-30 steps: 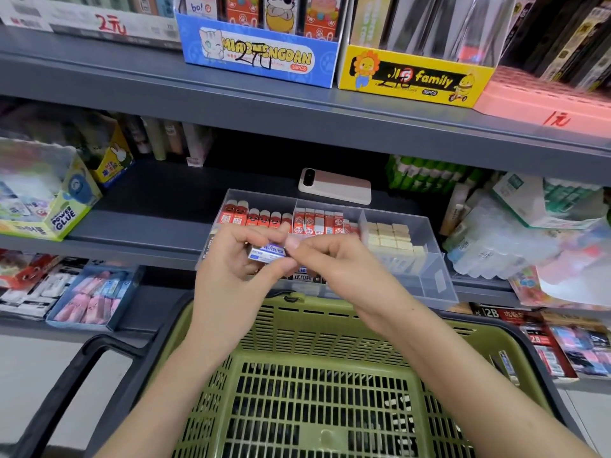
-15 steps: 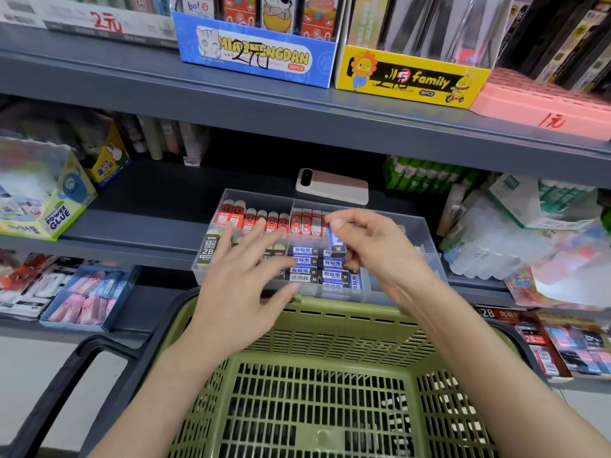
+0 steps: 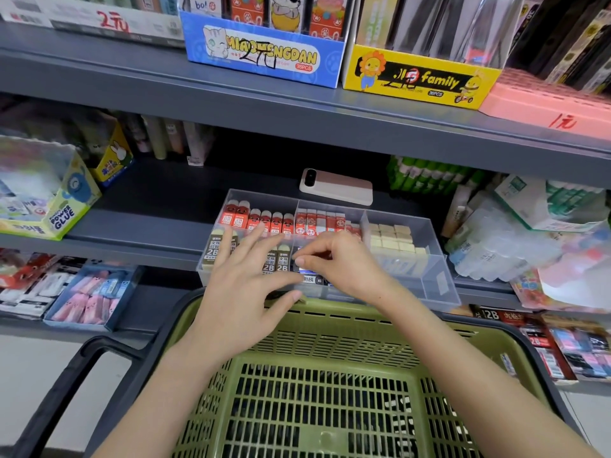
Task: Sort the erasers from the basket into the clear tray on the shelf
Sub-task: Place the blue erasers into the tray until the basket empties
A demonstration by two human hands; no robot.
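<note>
Both hands [image 3: 291, 276] over clear tray [image 3: 439, 285]

Olive-green slotted basket [image 3: 330, 328]; clear tray [image 3: 439, 279]; red, black, cream erasers [image 3: 261, 223].

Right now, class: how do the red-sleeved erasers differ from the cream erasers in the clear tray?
The red-sleeved erasers wear printed red wrappers; the cream erasers look bare. The red ones fill the left and middle compartments at the back; the cream ones fill the right compartment. Both sit in neat rows in the clear tray.

Left hand [image 3: 244, 285] splayed, right hand [image 3: 340, 262] pinching
</note>
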